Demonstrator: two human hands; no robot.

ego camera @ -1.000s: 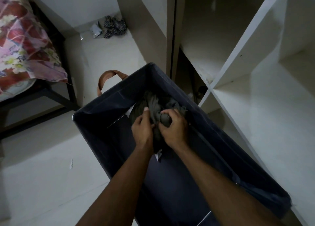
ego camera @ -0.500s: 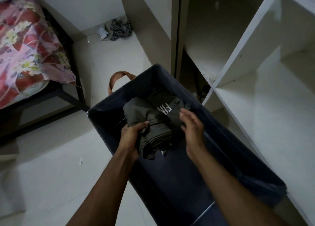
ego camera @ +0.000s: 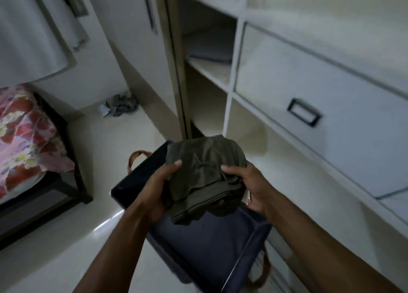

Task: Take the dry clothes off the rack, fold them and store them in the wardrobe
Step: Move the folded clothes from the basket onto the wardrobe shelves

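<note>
- The left hand (ego camera: 157, 183) grips the folded olive garment (ego camera: 204, 175) at its 9 o'clock edge, thumb curled on top.
- The right hand (ego camera: 248, 185) clasps its 3 o'clock edge, fingers wrapped beneath.
- The garment sits above the navy basket (ego camera: 198, 246), before the wardrobe (ego camera: 287, 89) shelves.
- Half a second earlier it lay inside the basket, gripped only by the left hand; since then both hands have raised it clear.

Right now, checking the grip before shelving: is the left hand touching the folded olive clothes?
Touching. The head view shows the left hand gripping the folded olive clothes, thumb pressed on top; the right hand holds the other side.
</note>
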